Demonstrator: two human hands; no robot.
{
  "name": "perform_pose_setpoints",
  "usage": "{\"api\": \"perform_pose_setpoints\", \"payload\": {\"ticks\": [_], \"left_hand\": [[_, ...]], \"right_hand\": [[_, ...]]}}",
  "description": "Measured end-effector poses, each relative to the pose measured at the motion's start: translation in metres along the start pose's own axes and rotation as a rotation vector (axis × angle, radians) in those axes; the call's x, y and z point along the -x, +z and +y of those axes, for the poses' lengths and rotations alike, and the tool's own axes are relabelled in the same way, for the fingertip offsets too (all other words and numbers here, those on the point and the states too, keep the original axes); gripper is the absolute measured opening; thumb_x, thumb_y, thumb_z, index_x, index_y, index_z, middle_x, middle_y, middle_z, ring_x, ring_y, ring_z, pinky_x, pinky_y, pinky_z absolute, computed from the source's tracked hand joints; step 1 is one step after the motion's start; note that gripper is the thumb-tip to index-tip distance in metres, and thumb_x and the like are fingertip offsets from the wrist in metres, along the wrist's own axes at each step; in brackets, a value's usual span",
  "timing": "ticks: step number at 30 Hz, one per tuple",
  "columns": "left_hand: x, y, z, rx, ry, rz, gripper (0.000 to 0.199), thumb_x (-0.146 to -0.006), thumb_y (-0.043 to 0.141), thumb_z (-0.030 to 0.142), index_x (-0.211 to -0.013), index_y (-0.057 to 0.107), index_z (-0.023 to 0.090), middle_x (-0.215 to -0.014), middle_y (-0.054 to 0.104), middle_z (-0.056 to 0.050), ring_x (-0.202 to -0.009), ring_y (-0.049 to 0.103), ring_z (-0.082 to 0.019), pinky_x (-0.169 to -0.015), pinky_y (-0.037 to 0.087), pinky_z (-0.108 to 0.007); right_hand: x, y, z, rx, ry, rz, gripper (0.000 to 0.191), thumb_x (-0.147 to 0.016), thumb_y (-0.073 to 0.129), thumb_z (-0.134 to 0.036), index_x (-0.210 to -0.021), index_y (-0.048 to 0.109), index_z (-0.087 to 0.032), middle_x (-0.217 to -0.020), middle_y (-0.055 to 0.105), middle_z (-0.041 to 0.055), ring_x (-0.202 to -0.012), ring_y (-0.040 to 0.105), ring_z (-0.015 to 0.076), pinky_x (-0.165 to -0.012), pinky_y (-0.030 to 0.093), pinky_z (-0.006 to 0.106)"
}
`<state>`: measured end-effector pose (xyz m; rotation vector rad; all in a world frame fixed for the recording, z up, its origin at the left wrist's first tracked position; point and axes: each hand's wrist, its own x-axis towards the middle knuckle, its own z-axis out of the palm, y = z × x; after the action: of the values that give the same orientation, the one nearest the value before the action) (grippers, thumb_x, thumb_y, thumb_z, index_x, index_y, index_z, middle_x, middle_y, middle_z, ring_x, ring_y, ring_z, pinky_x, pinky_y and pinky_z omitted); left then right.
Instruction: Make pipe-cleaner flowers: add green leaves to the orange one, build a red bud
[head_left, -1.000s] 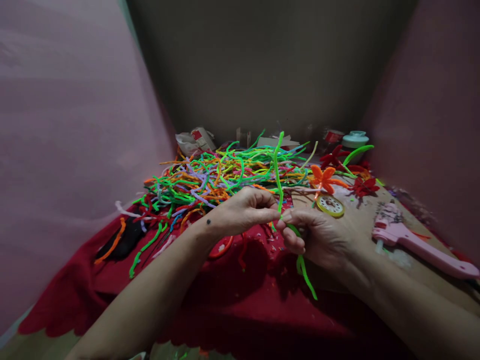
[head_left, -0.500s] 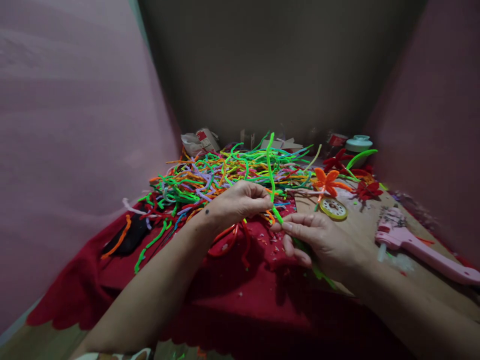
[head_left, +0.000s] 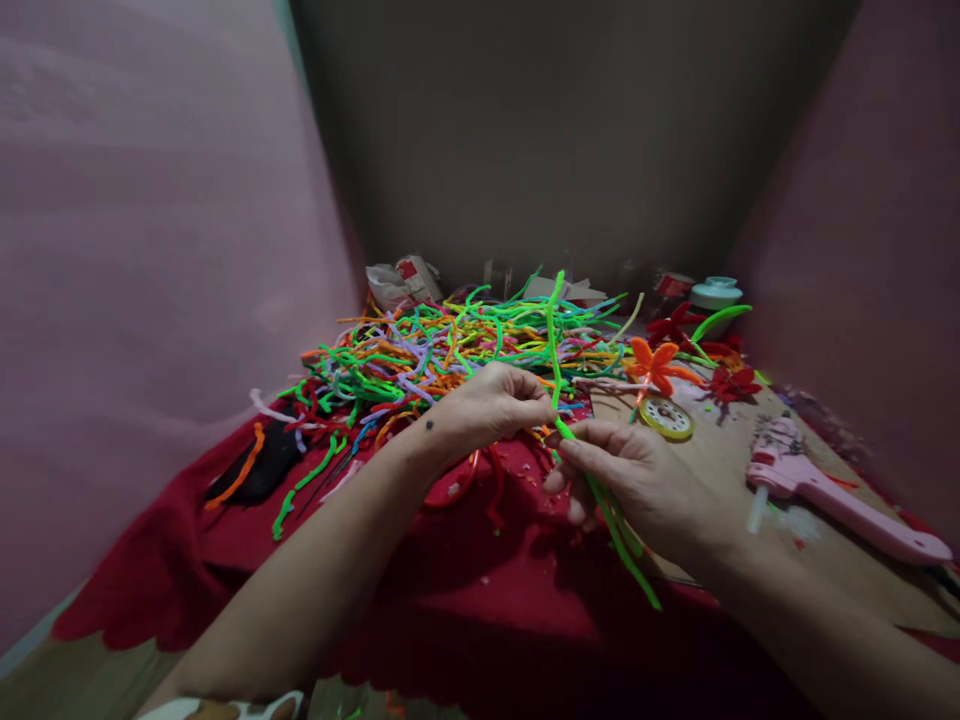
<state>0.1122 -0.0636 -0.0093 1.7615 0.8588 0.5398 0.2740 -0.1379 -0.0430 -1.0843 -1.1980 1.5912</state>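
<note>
A bright green pipe cleaner (head_left: 556,340) stands nearly upright between my hands, its lower part running down past my right palm. My left hand (head_left: 499,405) pinches it between thumb and fingertips. Just below and to the right, my right hand (head_left: 622,465) closes thumb and forefinger on the same green length, its other fingers curled loosely beneath. Green strands (head_left: 626,560) hang below the right hand; whether they are one folded piece or several I cannot tell. Behind the hands lies a big heap of coloured pipe cleaners (head_left: 420,350).
On the right, a brown board (head_left: 705,480) bears a pink glue gun (head_left: 825,495), a yellow-rimmed tape roll (head_left: 666,418) and an orange pipe-cleaner flower (head_left: 654,365). Dark red flowers (head_left: 731,385) and a teal-lidded jar (head_left: 715,293) stand farther back. A red cloth (head_left: 465,620) covers the table.
Both hands keep their pinch on the green pipe cleaner. Its upright end and my left hand have shifted slightly right; the strands below my right hand hang more into view.
</note>
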Motion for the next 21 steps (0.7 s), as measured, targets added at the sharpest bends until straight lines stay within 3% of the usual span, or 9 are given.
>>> {"api": "perform_pose_setpoints", "payload": {"ticks": [7, 10, 12, 16, 19, 21], "left_hand": [[0.005, -0.003, 0.004, 0.024, -0.021, -0.098, 0.021, -0.07, 0.063, 0.032, -0.065, 0.056, 0.013, -0.055, 0.043, 0.006, -0.049, 0.033, -0.005, -0.049, 0.024, -0.022], [0.005, -0.002, 0.005, -0.025, -0.031, -0.115, 0.018, -0.07, 0.06, 0.03, -0.065, 0.056, 0.012, -0.055, 0.042, 0.006, -0.049, 0.033, -0.006, -0.05, 0.024, -0.021], [0.005, -0.002, 0.004, -0.047, -0.031, -0.118, 0.017, -0.07, 0.059, 0.029, -0.065, 0.057, 0.013, -0.055, 0.042, 0.006, -0.049, 0.032, -0.006, -0.049, 0.024, -0.021], [0.005, -0.001, 0.001, -0.055, -0.034, -0.13, 0.017, -0.071, 0.058, 0.029, -0.066, 0.056, 0.013, -0.054, 0.042, 0.006, -0.049, 0.032, -0.006, -0.048, 0.023, -0.021], [0.004, -0.002, -0.001, -0.04, -0.038, -0.129, 0.015, -0.071, 0.057, 0.028, -0.066, 0.056, 0.013, -0.054, 0.041, 0.006, -0.049, 0.032, -0.005, -0.048, 0.023, -0.02], [0.004, -0.001, -0.001, -0.039, -0.039, -0.129, 0.015, -0.07, 0.057, 0.028, -0.065, 0.055, 0.014, -0.054, 0.041, 0.006, -0.049, 0.032, -0.005, -0.048, 0.023, -0.02]], "right_hand": [[-0.003, -0.006, -0.002, -0.076, 0.05, -0.062, 0.018, -0.074, 0.061, -0.034, -0.075, 0.058, -0.017, -0.063, 0.07, 0.0046, -0.043, 0.06, 0.0136, -0.039, 0.045, 0.022], [-0.002, -0.009, -0.006, 0.05, 0.054, -0.072, 0.017, -0.075, 0.057, -0.034, -0.07, 0.056, -0.018, -0.061, 0.068, 0.0036, -0.045, 0.061, 0.0149, -0.041, 0.044, 0.023], [-0.001, -0.01, -0.009, 0.273, -0.05, -0.049, 0.016, -0.077, 0.052, -0.028, -0.064, 0.055, -0.018, -0.057, 0.064, 0.0013, -0.046, 0.058, 0.0131, -0.044, 0.042, 0.023], [0.0, -0.012, -0.009, 0.777, -0.408, 0.062, 0.023, -0.078, 0.045, -0.012, -0.063, 0.062, -0.018, -0.054, 0.055, -0.002, -0.049, 0.048, 0.01, -0.049, 0.035, 0.023], [0.0, -0.012, -0.006, 0.895, -0.642, 0.165, 0.021, -0.079, 0.048, -0.011, -0.075, 0.067, -0.018, -0.067, 0.06, 0.0014, -0.061, 0.052, 0.0128, -0.059, 0.039, 0.025], [0.0, -0.012, -0.005, 0.887, -0.698, 0.19, 0.018, -0.08, 0.052, -0.013, -0.078, 0.069, -0.019, -0.073, 0.063, 0.0032, -0.068, 0.056, 0.0145, -0.063, 0.041, 0.026]]}}
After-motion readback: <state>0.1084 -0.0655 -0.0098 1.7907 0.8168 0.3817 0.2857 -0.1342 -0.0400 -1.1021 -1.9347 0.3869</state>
